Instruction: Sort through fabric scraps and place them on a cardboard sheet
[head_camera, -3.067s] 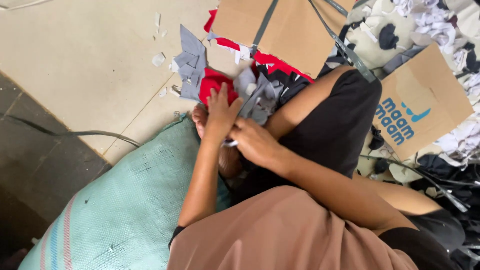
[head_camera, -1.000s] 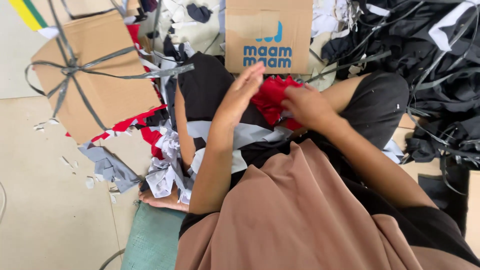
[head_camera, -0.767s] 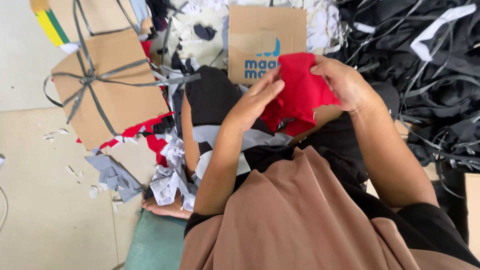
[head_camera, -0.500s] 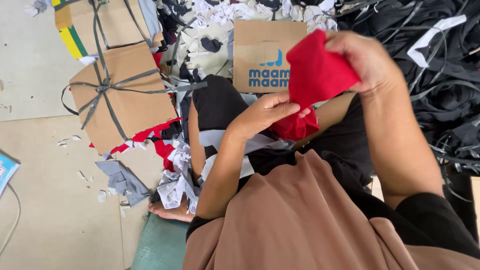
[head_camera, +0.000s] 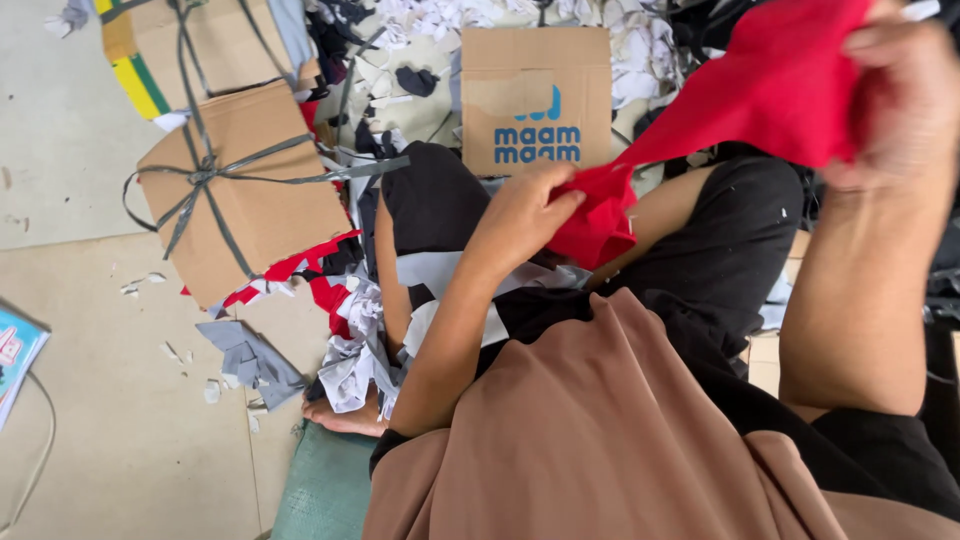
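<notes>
A red cloth (head_camera: 770, 90) is stretched between both hands above my lap. My left hand (head_camera: 525, 210) pinches its lower end near my knees. My right hand (head_camera: 895, 95) grips its upper end, raised high at the top right of the view. I sit on the floor in a brown top and black trousers, with grey and white fabric strips (head_camera: 440, 270) lying across my legs.
A flat cardboard bundle tied with grey straps (head_camera: 240, 190) lies to the left. A small cardboard box (head_camera: 535, 95) stands ahead. Grey, red and white scraps (head_camera: 345, 350) litter the floor by my foot. A green sack (head_camera: 325, 490) lies below. Dark fabric is piled at the right.
My right hand has lifted the red cloth up and to the right, pulling it taut. My left hand has kept hold of the lower end.
</notes>
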